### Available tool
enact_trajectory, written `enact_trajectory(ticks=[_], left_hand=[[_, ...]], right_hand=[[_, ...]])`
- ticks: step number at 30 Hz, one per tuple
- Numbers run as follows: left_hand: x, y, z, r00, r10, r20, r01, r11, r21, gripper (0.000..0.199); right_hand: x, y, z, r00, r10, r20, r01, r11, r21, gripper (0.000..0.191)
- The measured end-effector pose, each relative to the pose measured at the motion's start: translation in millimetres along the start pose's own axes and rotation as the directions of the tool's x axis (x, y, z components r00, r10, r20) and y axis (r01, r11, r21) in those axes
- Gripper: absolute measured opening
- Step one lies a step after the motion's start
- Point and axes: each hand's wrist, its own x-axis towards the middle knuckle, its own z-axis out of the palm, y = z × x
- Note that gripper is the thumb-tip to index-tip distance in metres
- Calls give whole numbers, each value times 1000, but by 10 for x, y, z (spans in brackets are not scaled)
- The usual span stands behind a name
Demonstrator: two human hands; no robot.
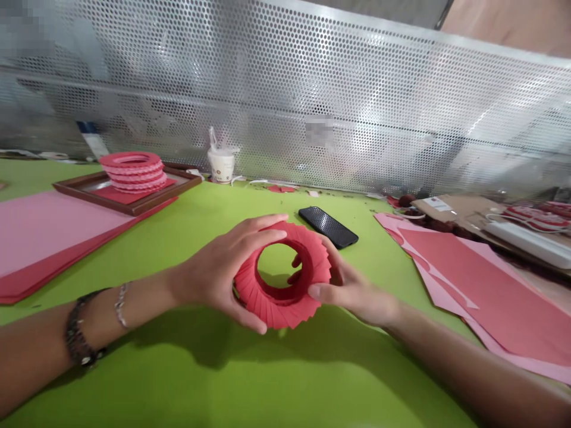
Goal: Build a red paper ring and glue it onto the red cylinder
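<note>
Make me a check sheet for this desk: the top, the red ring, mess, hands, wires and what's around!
Surface: green table, scraps along the back.
Work: red ring, pleated, tilted.
Clutter: phone, cup, tray bearing stacked rings, left paper, right paper.
Left hand: grips the ring's left side.
Right hand: grips its right, thumb in front.
Cables: white strands by the cup; can't tell if cables.
Surroundings: metal screen full of holes.

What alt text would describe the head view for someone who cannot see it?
A person's left grip and right grip hold a red pleated paper ring over a green table. Beyond lies a black phone, with pink rings stacked in a tray at left and paper sheets at right.
</note>
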Motion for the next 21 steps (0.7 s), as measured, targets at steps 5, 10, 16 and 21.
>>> enact_trajectory(ticks=[5, 10, 16, 21], left_hand=[[-1, -15, -35, 997, 55, 51, -56, 998, 22, 96], [-10, -50, -45, 998, 56, 11, -56, 998, -37, 97], [8, -45, -9, 979, 176, -106, -183, 981, -63, 102], [9, -37, 32, 972, 184, -143, -198, 976, -88, 99]], right_hand=[[-6, -2, 17, 997, -74, -24, 73, 997, -31, 75], [-12, -15, 8, 994, -104, -21, 103, 994, -24, 72], [-9, 2, 7, 997, -77, 17, 75, 993, 91, 73], [8, 29, 1, 996, -84, 36, 78, 988, 131, 73]])
